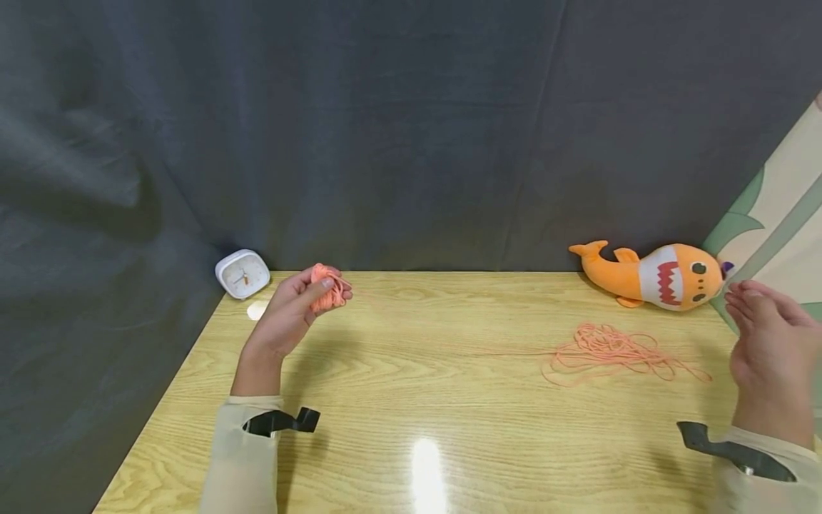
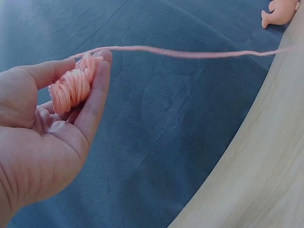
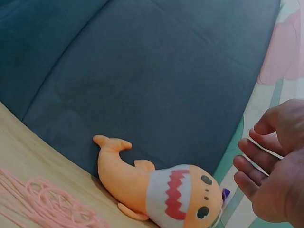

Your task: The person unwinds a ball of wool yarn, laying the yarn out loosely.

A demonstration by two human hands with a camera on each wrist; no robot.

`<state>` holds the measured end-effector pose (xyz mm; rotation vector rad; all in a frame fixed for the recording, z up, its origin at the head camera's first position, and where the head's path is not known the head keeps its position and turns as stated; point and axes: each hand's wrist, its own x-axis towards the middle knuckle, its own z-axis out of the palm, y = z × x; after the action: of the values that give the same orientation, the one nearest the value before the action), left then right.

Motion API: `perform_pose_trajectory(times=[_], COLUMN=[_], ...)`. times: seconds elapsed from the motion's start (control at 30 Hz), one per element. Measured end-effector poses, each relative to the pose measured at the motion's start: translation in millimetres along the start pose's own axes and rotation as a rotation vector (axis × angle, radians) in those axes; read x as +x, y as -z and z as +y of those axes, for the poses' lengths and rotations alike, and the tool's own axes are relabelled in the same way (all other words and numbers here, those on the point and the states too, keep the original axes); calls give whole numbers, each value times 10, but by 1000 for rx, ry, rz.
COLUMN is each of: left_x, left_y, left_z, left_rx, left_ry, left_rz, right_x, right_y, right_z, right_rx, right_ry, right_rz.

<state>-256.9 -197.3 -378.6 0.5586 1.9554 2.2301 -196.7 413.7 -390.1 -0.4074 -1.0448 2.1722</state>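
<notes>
My left hand point(image 1: 287, 314) grips a small wound bundle of salmon-pink yarn point(image 2: 71, 92) between thumb and fingers, held above the table's far left part. From the bundle a single strand point(image 2: 199, 54) runs off to the right in the left wrist view. A loose tangle of the same yarn point(image 1: 606, 351) lies on the right side of the table, one thin end trailing leftward. My right hand point(image 3: 275, 166) is raised at the far right, fingers loosely bent, nothing visible in them. It is close to the head of an orange plush shark point(image 1: 681, 277).
A small white clock point(image 1: 242, 274) stands at the table's back left corner. Dark curtain point(image 1: 398, 143) hangs behind and to the left of the wooden table point(image 1: 398, 400). A patterned cloth point(image 1: 783, 221) borders the right side.
</notes>
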Motion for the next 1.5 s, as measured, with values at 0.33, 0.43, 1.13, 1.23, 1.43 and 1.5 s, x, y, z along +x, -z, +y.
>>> perform_pose_trajectory(times=[0.33,0.43,1.13,1.23,1.43,1.5], left_x=[-3,3,29,26,34,40], left_y=[-28,-42,-138,-146,-171,-183], left_z=[-66,-87,-17,-10,-5,-4], left_rx=[6,10,25,20,20,22], left_ry=[7,12,40,44,59,64], left_rz=[-6,-7,-14,-18,-9,-6], right_x=[-303,-415,-1382,-1543,-1813,-1890], right_y=[-499,-674,-1665,-1779,-1955,-2002], right_z=[176,368,1331,1474,1719,1785], right_rx=[-29,-96,-426,-425,-419,-419], right_ry=[-28,0,10,-10,-70,-86], right_rz=[-297,-439,-863,-895,-955,-978])
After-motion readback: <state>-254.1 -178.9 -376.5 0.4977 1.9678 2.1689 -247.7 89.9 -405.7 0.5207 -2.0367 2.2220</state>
